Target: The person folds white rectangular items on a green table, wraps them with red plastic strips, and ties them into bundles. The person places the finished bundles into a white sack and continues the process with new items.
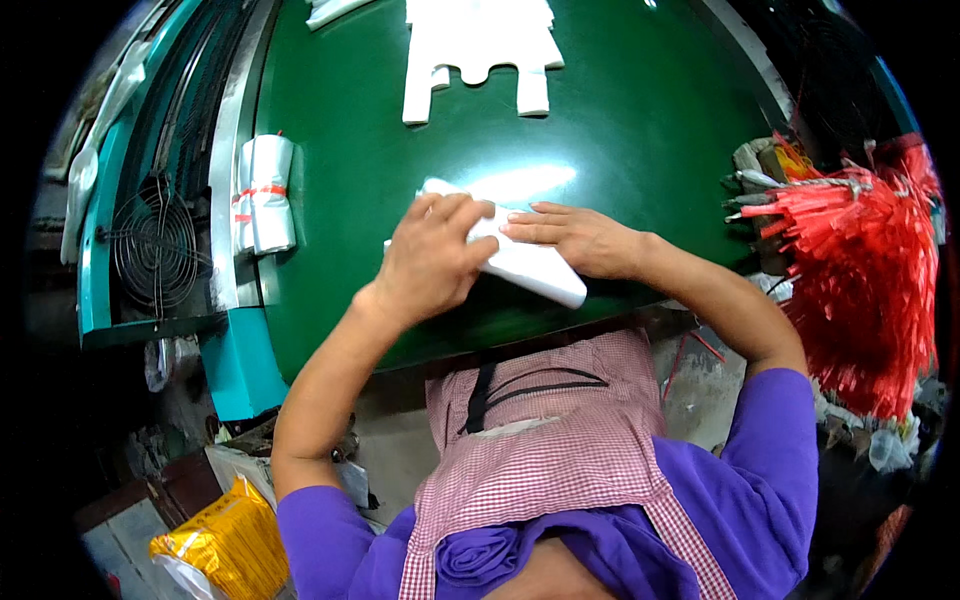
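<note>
A folded bundle of white plastic bags (pixel 540 272) lies slantwise at the near part of the green tabletop. My left hand (pixel 432 250) has its fingers curled over the bundle's left part and grips it, hiding some of it. Stretched nearly flat, the fingers of my right hand (pixel 580 238) rest on its upper side, close to the left fingertips; the right thumb is hidden. Farther off on the green surface (pixel 350 110) lies a stack of white vest-style plastic bags (pixel 480 40), handles toward me.
At the left edge sits a white roll tied with red strips (pixel 265 195), near a round fan guard (pixel 155 245). Red plastic strips (pixel 850 270) hang in a thick bunch at the right. A yellow package (pixel 225 545) stands low at the left.
</note>
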Demonstrator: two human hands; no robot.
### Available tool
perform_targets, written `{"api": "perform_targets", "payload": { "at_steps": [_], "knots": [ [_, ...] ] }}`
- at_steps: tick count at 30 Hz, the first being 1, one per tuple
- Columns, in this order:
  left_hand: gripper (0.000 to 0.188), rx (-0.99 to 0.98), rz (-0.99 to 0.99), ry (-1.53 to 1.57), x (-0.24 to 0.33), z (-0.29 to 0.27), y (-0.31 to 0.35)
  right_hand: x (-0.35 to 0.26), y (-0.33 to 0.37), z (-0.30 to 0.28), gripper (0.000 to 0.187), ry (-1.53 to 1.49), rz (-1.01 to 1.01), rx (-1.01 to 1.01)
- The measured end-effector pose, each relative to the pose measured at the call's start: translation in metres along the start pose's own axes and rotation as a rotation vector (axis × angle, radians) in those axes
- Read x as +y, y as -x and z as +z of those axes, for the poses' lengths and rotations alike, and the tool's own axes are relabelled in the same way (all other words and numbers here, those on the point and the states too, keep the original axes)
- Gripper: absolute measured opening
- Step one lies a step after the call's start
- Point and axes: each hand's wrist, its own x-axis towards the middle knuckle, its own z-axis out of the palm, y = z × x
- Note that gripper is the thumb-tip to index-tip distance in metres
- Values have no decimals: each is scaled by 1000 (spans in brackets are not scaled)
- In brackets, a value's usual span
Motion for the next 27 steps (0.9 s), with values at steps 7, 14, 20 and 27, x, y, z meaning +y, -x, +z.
{"api": "perform_targets", "payload": {
  "at_steps": [7, 14, 20, 27],
  "knots": [
    [31, -283, -226, 220, 21, 41, 32, -50, 27, -27, 48, -288, 396, -27],
    [29, -82, -375, 364, 35, 37, 71, -76, 23, -6, 42, -91, 444, 225],
    [19, 66, -412, 61, -1, 42, 28, -26, -4, 12, 28, -383, 762, 513],
    [40, -205, -489, 520, 24, 50, 11, -24, 107, -8, 26, -1518, 807, 1836]
  ]
}}
